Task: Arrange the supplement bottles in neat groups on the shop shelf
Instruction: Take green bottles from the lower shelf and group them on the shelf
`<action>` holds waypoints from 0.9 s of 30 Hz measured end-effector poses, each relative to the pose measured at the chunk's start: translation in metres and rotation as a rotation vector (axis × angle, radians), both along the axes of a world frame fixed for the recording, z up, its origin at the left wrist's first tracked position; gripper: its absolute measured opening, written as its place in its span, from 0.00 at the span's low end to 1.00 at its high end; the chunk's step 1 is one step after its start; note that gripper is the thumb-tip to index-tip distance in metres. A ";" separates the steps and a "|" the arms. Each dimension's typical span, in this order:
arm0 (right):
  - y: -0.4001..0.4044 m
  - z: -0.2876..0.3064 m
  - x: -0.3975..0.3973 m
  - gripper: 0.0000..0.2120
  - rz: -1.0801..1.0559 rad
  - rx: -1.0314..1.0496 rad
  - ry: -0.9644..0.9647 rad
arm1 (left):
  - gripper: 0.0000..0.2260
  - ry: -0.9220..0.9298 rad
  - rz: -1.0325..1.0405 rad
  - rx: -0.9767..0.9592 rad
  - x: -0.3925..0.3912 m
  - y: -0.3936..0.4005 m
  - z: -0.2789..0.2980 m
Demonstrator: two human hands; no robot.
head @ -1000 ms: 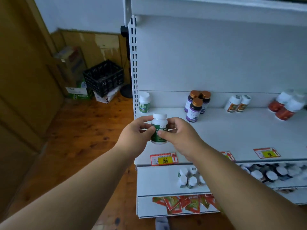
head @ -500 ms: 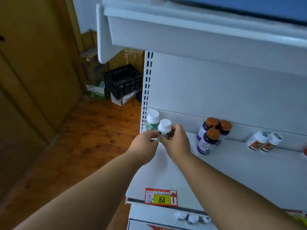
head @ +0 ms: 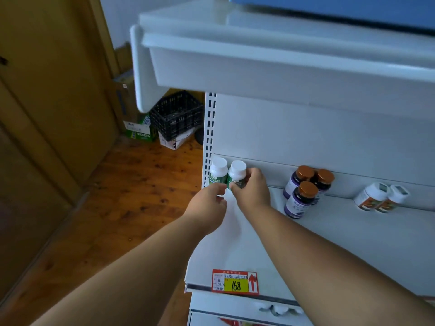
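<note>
2 green bottles stand side by side at the far left corner of the shelf (head: pixel 353 243), against the back panel. The left one (head: pixel 217 171) is just beside the slotted upright (head: pixel 210 137); the right one (head: pixel 237 174) touches it or nearly so. The right hand (head: pixel 253 191) grips the right green bottle, thumb at the near side of the label and fingers curled round its right side. The left hand (head: pixel 208 204) is just below the left bottle with fingers loosely curled and nothing in them — whether a fingertip touches the bottle, I cannot tell.

Further right on the shelf, 3 purple bottles (head: pixel 306 191) with copper caps stand bunched together, 1 nearer than the other 2. Right again, well apart, 2 white bottles (head: pixel 379 197) with orange labels stand as a pair against the back panel.

A red and yellow price tag (head: pixel 235 282) marked 168 hangs on the near edge of the shelf. On the wooden floor (head: pixel 131 191) at far left, a black crate (head: pixel 177 114) rests on cardboard boxes — another shelf (head: pixel 259 57) juts out above.
</note>
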State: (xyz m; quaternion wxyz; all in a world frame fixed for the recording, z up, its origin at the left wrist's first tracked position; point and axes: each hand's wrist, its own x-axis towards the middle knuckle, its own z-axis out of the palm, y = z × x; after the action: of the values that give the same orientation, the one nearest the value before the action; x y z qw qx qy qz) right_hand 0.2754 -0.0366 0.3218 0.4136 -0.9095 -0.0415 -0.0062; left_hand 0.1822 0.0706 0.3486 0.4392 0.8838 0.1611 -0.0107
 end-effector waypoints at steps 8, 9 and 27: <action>-0.015 0.028 -0.085 0.23 0.009 -0.045 -0.031 | 0.17 -0.123 -0.045 0.045 -0.037 -0.005 0.007; -0.018 0.030 -0.098 0.22 0.009 -0.036 -0.046 | 0.17 -0.142 -0.066 0.055 -0.044 -0.008 0.006; -0.141 -0.001 -0.260 0.16 0.015 0.044 -0.042 | 0.17 -0.213 -0.295 0.123 -0.188 -0.088 -0.044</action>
State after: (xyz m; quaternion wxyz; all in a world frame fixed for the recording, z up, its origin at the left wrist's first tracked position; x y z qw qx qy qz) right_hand 0.0155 -0.1773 0.3210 0.4324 -0.8996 -0.0569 -0.0229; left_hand -0.0058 -0.0177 0.3049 0.3924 0.9192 -0.0173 0.0286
